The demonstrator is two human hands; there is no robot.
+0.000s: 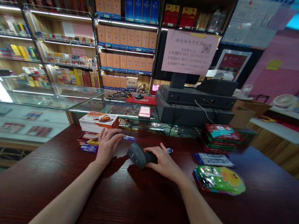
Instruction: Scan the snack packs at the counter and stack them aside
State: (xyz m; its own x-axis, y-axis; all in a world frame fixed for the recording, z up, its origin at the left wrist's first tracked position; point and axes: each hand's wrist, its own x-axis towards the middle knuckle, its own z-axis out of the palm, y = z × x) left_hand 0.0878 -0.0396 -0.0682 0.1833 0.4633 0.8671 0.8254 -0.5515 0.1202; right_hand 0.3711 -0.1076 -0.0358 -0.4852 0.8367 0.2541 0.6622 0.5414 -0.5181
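Note:
My right hand (pixel 162 160) is wrapped round the handle of a dark grey barcode scanner (pixel 138 154), whose head points left over the dark wooden counter (pixel 119 200). My left hand (pixel 108 144) rests with fingers spread on small snack packets (pixel 90 144) at the counter's far edge, just in front of an orange and white box (pixel 99 120). A thin purple packet (pixel 129 138) lies by my left fingertips.
A stack of red and green packets (pixel 221 136), a blue packet (pixel 213 159) and a green bag with a yellow duck (pixel 220 180) lie to the right. A black cash register (pixel 192 102) stands behind, with glass display cases (pixel 47 97) and stocked shelves beyond.

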